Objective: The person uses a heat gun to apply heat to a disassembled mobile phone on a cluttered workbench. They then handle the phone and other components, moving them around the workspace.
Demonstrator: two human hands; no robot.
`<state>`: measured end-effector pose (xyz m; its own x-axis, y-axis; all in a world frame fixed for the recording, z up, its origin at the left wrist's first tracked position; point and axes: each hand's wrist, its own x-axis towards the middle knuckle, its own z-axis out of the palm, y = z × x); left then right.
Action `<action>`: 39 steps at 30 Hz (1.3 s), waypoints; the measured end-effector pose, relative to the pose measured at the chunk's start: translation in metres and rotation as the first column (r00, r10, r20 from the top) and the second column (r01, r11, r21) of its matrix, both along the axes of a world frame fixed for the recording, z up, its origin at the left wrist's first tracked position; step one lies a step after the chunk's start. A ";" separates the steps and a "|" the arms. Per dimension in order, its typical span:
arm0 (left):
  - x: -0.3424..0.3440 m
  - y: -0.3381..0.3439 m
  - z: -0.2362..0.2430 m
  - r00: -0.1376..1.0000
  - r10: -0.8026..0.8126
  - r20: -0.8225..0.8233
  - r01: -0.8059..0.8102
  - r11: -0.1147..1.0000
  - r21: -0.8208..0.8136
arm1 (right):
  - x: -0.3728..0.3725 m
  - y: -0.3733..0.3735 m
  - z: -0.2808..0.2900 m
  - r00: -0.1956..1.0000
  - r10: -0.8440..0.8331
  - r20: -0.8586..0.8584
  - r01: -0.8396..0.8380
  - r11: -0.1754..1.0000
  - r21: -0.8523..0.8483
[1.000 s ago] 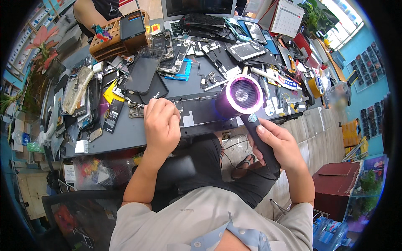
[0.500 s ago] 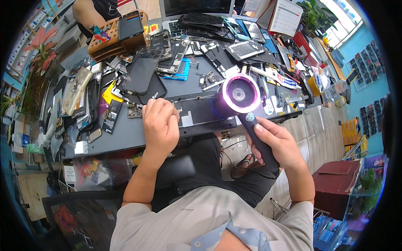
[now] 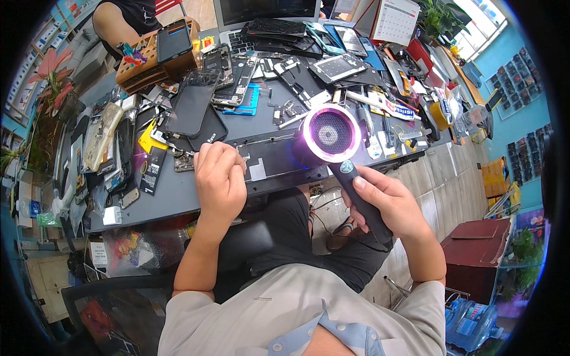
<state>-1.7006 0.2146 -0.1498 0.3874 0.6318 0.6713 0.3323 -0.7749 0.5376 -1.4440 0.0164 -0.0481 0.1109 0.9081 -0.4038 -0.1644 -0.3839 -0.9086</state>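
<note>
My right hand (image 3: 389,200) is wrapped round the handle of a black hair dryer (image 3: 328,135). Its round mesh grille, ringed in glowing pink-purple, faces up toward me, and the barrel hangs over the front part of the desk. Over the desk's front edge, to the left of the dryer, my left hand (image 3: 219,178) is closed with the fingers curled in. Whatever it pinches, if anything, is hidden by the fingers. Just beyond it lie a small phone part (image 3: 184,161) and a long dark strip (image 3: 261,151) with a pale patch.
Phone parts and a dark phone panel (image 3: 193,104) crowd the grey desk (image 3: 169,202). At the back stand a laptop (image 3: 267,13), a wooden organizer (image 3: 153,74) and a desk calendar (image 3: 396,21). A white charger cube (image 3: 111,215) sits near the left front edge.
The desk and its contents have shifted slightly left and up in view. The hair dryer has drifted a little left with my right hand. Both hands keep the same closed shape.
</note>
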 end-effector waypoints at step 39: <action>-0.002 0.002 -0.001 1.000 0.008 -0.021 -0.008 1.000 0.014 | -0.031 0.034 0.002 0.977 0.201 -0.066 -0.201 0.980 0.001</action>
<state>-1.7026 0.2163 -0.1511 0.3963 0.6260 0.6716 0.3497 -0.7793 0.5200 -1.4750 0.0505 -0.0456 -0.1005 0.9067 -0.4096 -0.1419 -0.4205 -0.8961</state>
